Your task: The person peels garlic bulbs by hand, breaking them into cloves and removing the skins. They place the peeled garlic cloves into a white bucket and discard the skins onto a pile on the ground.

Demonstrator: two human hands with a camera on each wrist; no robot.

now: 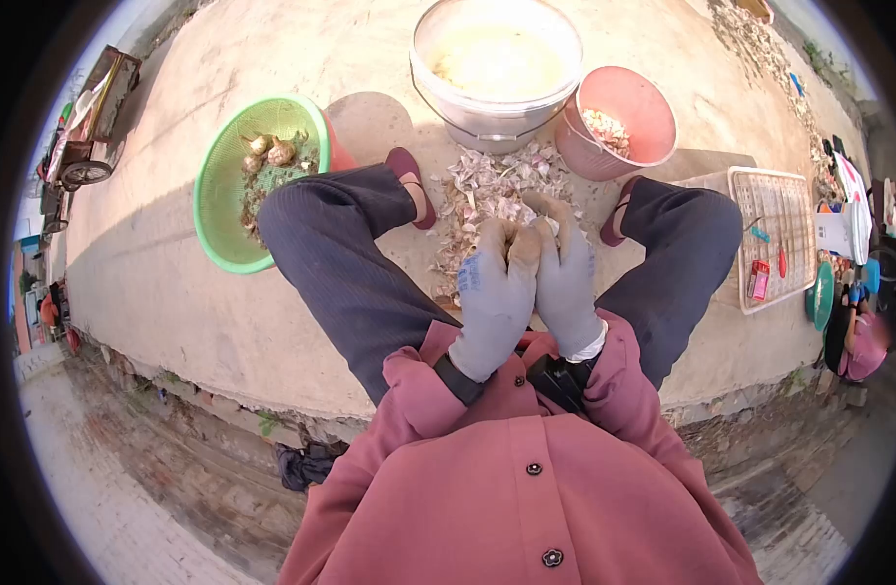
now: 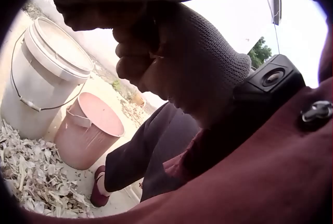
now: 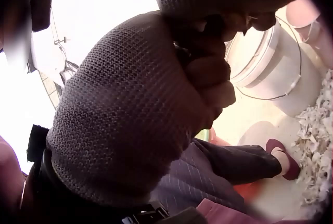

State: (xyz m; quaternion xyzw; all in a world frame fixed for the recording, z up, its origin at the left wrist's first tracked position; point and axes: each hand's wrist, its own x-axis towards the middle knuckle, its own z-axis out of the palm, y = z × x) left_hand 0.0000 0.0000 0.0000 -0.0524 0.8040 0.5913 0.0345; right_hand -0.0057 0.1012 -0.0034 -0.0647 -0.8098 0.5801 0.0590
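Observation:
Both hands wear grey knit gloves and meet in front of the lap. In the head view the left hand (image 1: 497, 297) and the right hand (image 1: 565, 283) are side by side, thumbs together. Their curled fingers pinch a small pale garlic clove (image 3: 199, 25), mostly hidden by the fingers in the right wrist view. Below them, between the feet, lies a heap of garlic cloves and papery skins (image 1: 501, 180). The left wrist view shows the left hand (image 2: 195, 52) with its fingers bent in, and part of the other glove above it.
A white bucket (image 1: 497, 127) stands beyond the heap, beside a pink bucket (image 1: 648, 112) with peeled cloves inside. At the left, a green basket (image 1: 206, 200) holds several garlic bulbs. A pale crate (image 1: 775, 210) at the right carries a red packet (image 1: 758, 280).

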